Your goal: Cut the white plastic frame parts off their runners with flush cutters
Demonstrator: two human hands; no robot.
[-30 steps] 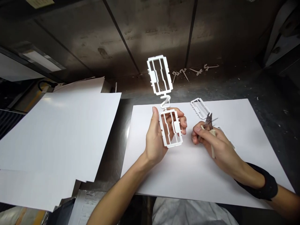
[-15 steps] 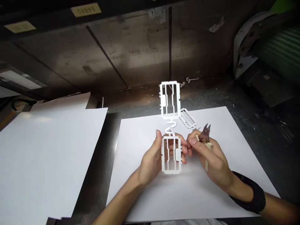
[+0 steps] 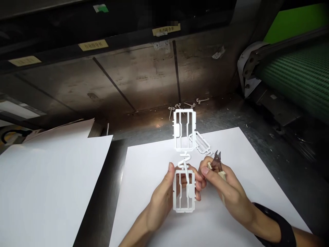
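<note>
My left hand is closed round the lower half of a white plastic molded part: two rectangular frames joined end to end by a wavy sprue. The part stands upright above a white sheet, its upper frame clear of the fingers. In my right hand are side cutters, pale-handled, with their jaws pointing up and away from the part. The right thumb and fingertips are close to the left fingertips beside the lower frame. Another white frame lies on the sheet behind.
The white sheet covers the metal bench under my hands. To the left lies a stack of white sheets. Sprue scraps lie along the back wall. A green conveyor belt is at the right.
The view has tilted upward, so everything sits lower in the picture. Both hands keep their grip; the molded part and cutters stay nearly the same relative to each other.
</note>
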